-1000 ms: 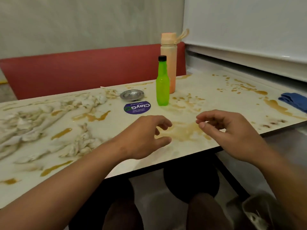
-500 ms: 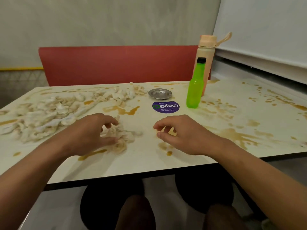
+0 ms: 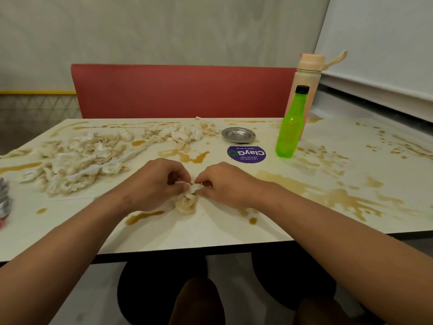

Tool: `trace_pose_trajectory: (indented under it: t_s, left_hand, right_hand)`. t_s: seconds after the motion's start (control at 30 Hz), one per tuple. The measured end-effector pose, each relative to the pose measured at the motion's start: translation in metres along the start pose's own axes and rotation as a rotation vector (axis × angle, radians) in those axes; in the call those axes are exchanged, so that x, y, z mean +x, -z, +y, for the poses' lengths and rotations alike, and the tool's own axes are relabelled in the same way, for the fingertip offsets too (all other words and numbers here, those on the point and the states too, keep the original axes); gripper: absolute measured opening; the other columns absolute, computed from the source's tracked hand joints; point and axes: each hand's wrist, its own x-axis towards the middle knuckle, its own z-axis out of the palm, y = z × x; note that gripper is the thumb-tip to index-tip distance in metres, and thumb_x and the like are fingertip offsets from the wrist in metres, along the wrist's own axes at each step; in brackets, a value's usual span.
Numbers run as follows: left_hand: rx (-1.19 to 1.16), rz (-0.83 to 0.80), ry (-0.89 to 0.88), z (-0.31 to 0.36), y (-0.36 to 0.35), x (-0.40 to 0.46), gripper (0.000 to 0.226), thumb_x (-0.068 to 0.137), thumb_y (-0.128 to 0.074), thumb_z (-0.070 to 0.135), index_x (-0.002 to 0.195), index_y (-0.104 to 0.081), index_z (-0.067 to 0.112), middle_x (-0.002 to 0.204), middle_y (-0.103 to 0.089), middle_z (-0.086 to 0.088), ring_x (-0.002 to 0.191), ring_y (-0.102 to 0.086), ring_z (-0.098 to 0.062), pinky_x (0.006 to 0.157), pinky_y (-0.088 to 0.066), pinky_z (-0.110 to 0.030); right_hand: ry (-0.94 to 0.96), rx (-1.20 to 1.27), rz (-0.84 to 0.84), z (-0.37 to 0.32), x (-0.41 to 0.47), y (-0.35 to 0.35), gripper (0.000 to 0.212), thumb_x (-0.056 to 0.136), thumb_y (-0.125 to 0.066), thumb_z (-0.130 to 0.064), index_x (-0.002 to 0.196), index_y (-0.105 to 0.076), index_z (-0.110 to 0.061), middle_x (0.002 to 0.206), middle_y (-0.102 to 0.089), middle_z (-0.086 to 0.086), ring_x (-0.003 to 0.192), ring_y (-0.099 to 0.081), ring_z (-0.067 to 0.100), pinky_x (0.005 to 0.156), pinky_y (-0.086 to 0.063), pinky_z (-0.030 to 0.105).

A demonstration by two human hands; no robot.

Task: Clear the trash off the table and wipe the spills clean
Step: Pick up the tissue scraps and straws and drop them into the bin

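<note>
Tissue wad (image 3: 187, 200) lies near the front middle of the tabletop (image 3: 210, 233), both hands closing on its top. The left hand (image 3: 154, 181) and right hand (image 3: 225, 184) curl their fingers (image 3: 174, 175) in and pinch the soggy paper from either side, probably to bunch it into one lump for lifting away. More shredded tissue (image 3: 77, 160) sprawls to the left and toward the far edge. Brown spills (image 3: 332, 195) streak the pale surface, thickest on the right. Beyond stand a green bottle (image 3: 290, 127), a peach flask (image 3: 307, 80), a steel dish (image 3: 238, 134) and a purple sticker (image 3: 246, 154). A red bench back (image 3: 178, 90) sits against a grey wall.
</note>
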Motion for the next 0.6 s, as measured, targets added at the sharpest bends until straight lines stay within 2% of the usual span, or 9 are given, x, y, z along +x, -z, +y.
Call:
trace_pose_trajectory:
  t_s: [0.07, 0.13, 0.2, 0.27, 0.33, 0.4, 0.5, 0.6]
  left_hand:
    - [-0.049, 0.042, -0.020, 0.002, 0.000, 0.002, 0.010, 0.093, -0.072, 0.025, 0.090, -0.070, 0.034, 0.079, -0.068, 0.002, 0.072, -0.062, -0.016, 0.071, -0.055, -0.039]
    - [-0.074, 0.067, -0.051, 0.004, 0.000, 0.003, 0.009, 0.094, -0.070, 0.025, 0.094, -0.070, 0.034, 0.081, -0.068, 0.004, 0.075, -0.064, -0.011, 0.074, -0.057, -0.035]
    - [-0.047, 0.036, -0.065, 0.006, 0.004, 0.003, 0.007, 0.092, -0.072, 0.035, 0.098, -0.069, 0.034, 0.084, -0.068, 0.009, 0.082, -0.065, -0.006, 0.077, -0.057, -0.032]
    - [0.075, -0.090, -0.046, 0.008, 0.009, 0.002, 0.031, 0.083, -0.074, 0.055, 0.107, -0.067, 0.038, 0.096, -0.066, 0.017, 0.091, -0.063, -0.001, 0.079, -0.056, -0.028]
    - [0.219, -0.216, -0.026, 0.010, 0.011, 0.001, 0.048, 0.075, -0.075, 0.066, 0.116, -0.061, 0.045, 0.108, -0.059, 0.024, 0.100, -0.058, 0.001, 0.084, -0.051, -0.024]
    - [0.289, -0.268, -0.032, 0.010, 0.009, 0.000, 0.047, 0.077, -0.077, 0.062, 0.118, -0.060, 0.048, 0.110, -0.055, 0.025, 0.101, -0.055, 0.001, 0.088, -0.050, -0.026]
    - [0.280, -0.254, -0.049, 0.011, 0.005, 0.002, 0.030, 0.085, -0.076, 0.046, 0.113, -0.065, 0.045, 0.104, -0.056, 0.025, 0.095, -0.058, 0.000, 0.085, -0.053, -0.029]
    - [0.261, -0.233, -0.052, 0.013, 0.003, 0.007, 0.021, 0.089, -0.075, 0.038, 0.108, -0.069, 0.045, 0.102, -0.061, 0.023, 0.089, -0.061, -0.001, 0.080, -0.055, -0.027]
  right_hand:
    - [-0.030, -0.001, 0.043, 0.008, -0.001, 0.000, 0.021, 0.098, -0.059, -0.024, 0.110, -0.076, -0.024, 0.094, -0.071, -0.008, 0.084, -0.058, 0.013, 0.071, -0.043, 0.030]
    - [-0.080, 0.012, 0.089, 0.016, -0.008, 0.006, 0.022, 0.097, -0.058, -0.022, 0.109, -0.076, -0.022, 0.102, -0.074, -0.007, 0.088, -0.062, 0.012, 0.075, -0.049, 0.030]
    - [-0.131, 0.052, 0.138, 0.025, -0.016, 0.013, 0.021, 0.097, -0.058, -0.021, 0.106, -0.077, -0.020, 0.098, -0.075, -0.008, 0.089, -0.065, 0.011, 0.077, -0.052, 0.030]
    - [-0.174, 0.076, 0.163, 0.034, -0.024, 0.018, 0.019, 0.097, -0.059, -0.022, 0.102, -0.077, -0.020, 0.092, -0.075, -0.009, 0.083, -0.064, 0.009, 0.072, -0.048, 0.027]
    - [-0.193, 0.083, 0.184, 0.042, -0.031, 0.021, 0.018, 0.097, -0.060, -0.023, 0.101, -0.078, -0.020, 0.087, -0.073, -0.011, 0.077, -0.061, 0.006, 0.069, -0.042, 0.023]
    - [-0.204, 0.079, 0.213, 0.046, -0.036, 0.023, 0.018, 0.097, -0.060, -0.024, 0.105, -0.076, -0.021, 0.085, -0.069, -0.015, 0.074, -0.059, 0.003, 0.065, -0.039, 0.019]
    - [-0.222, 0.106, 0.233, 0.047, -0.042, 0.027, 0.021, 0.097, -0.062, -0.026, 0.116, -0.070, -0.025, 0.084, -0.065, -0.015, 0.076, -0.058, -0.001, 0.064, -0.039, 0.015]
    - [-0.239, 0.170, 0.245, 0.047, -0.048, 0.032, 0.021, 0.096, -0.064, -0.028, 0.116, -0.071, -0.027, 0.084, -0.064, -0.016, 0.075, -0.058, -0.003, 0.063, -0.039, 0.013]
